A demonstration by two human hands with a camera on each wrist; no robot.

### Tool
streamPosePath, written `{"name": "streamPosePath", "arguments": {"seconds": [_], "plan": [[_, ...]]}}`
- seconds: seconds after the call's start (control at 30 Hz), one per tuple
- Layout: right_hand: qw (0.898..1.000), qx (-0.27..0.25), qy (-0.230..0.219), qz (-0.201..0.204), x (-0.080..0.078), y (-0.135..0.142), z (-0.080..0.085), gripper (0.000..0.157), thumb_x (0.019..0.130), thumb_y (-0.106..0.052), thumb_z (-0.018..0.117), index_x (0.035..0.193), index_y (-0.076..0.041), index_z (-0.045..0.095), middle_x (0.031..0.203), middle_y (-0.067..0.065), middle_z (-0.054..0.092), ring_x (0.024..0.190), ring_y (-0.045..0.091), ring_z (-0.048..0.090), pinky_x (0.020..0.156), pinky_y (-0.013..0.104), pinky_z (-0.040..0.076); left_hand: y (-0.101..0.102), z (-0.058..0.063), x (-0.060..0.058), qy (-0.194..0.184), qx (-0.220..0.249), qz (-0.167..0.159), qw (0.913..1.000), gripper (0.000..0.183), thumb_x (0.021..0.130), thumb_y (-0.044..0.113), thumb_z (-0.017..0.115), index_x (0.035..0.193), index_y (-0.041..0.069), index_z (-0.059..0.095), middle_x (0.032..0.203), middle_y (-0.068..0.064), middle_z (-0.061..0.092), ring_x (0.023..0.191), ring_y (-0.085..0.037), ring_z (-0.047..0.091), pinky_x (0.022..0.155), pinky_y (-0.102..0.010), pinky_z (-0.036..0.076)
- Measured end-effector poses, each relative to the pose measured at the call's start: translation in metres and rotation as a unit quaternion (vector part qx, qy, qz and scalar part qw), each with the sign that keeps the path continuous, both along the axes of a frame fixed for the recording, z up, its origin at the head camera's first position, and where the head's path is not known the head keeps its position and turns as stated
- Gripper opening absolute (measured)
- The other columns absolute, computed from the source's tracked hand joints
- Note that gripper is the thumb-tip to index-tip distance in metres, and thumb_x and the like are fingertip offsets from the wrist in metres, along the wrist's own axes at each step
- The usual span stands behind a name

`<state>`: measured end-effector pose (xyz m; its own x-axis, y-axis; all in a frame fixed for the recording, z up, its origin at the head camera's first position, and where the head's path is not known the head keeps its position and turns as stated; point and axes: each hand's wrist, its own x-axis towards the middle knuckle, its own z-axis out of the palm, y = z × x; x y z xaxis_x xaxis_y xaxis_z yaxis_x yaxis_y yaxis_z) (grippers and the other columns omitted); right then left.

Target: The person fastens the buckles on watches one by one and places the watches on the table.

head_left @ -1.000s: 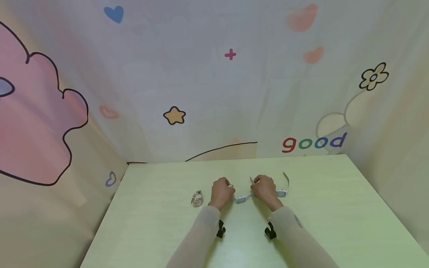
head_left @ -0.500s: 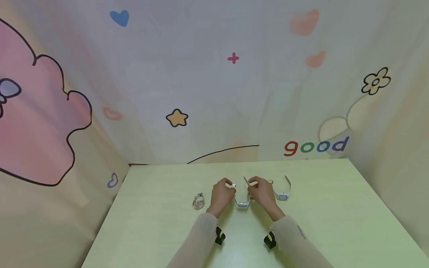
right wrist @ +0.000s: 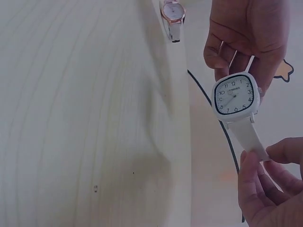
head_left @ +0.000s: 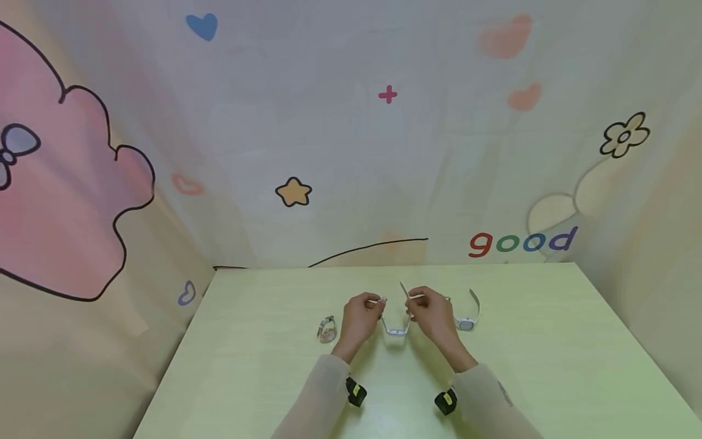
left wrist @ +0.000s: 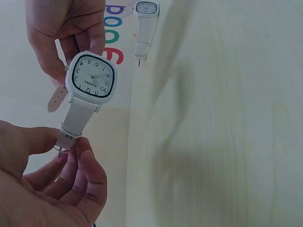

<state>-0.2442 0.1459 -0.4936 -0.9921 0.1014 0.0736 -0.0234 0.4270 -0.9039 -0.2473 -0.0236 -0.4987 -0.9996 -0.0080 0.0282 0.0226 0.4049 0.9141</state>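
Observation:
A white wristwatch (head_left: pixel 396 333) with a squarish dial hangs face outward between both hands in the head view. My left hand (head_left: pixel 359 320) pinches its strap at the buckle end; the buckle (left wrist: pixel 69 137) with its pin shows between thumb and fingers in the left wrist view. The holed half of the strap is pinched by my right hand (head_left: pixel 436 314), and its tip (head_left: pixel 404 289) sticks up past the fingers. Numerals and hands on the dial (right wrist: pixel 236 97) are readable in the right wrist view. The two strap ends stand apart, forming a U.
Left of the hands lies a watch with a rose-gold rim (head_left: pixel 327 331) and a pale strap. Another white watch (head_left: pixel 466 324) rests on the right, its strap end upright. The pale green table (head_left: pixel 263 378) meets a printed curtain (head_left: pixel 340 140) at the back.
Both hands have raised the strap ends, and the watch has come up with its face tipping from upward to toward the person. The other two watches stay put; the head view shifts slightly.

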Motion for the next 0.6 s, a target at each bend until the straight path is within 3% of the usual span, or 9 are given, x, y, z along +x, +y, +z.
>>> {"name": "streamPosePath", "arguments": {"seconds": [0.33,0.5,0.6], "plan": [[0.999,-0.035,0.0,-0.007,0.004,0.0007,0.0051,0.021,0.091,-0.006,0.064,0.111,0.003,0.065,0.095,0.026,0.071,0.078,0.027,0.071,0.063,0.025,0.059,-0.0018,-0.0032,-0.0017,0.007,0.022,-0.009,0.9997,0.02,0.095,0.022,0.065,0.105,0.007,0.072,0.085,-0.006,0.073,0.069,-0.015,0.07,0.055,-0.021,0.047],[0.999,-0.036,0.004,-0.007,0.0059,-0.0016,0.0028,0.022,0.09,-0.006,0.065,0.11,0.003,0.065,0.093,0.025,0.071,0.074,0.02,0.07,0.062,0.025,0.059,-0.006,-0.0031,0.0019,0.012,0.03,-0.008,0.9994,0.021,0.094,0.022,0.066,0.106,0.005,0.071,0.086,-0.008,0.074,0.071,-0.02,0.072,0.057,-0.023,0.049],[0.999,-0.037,0.008,-0.011,0.0068,-0.0007,0.0024,0.021,0.091,-0.005,0.065,0.11,0.002,0.065,0.095,0.026,0.071,0.076,0.023,0.072,0.062,0.024,0.059,-0.0065,-0.0022,0.0036,0.01,0.038,-0.013,0.9992,0.023,0.095,0.024,0.066,0.108,0.005,0.071,0.087,-0.007,0.074,0.074,-0.021,0.073,0.059,-0.023,0.05]]}}
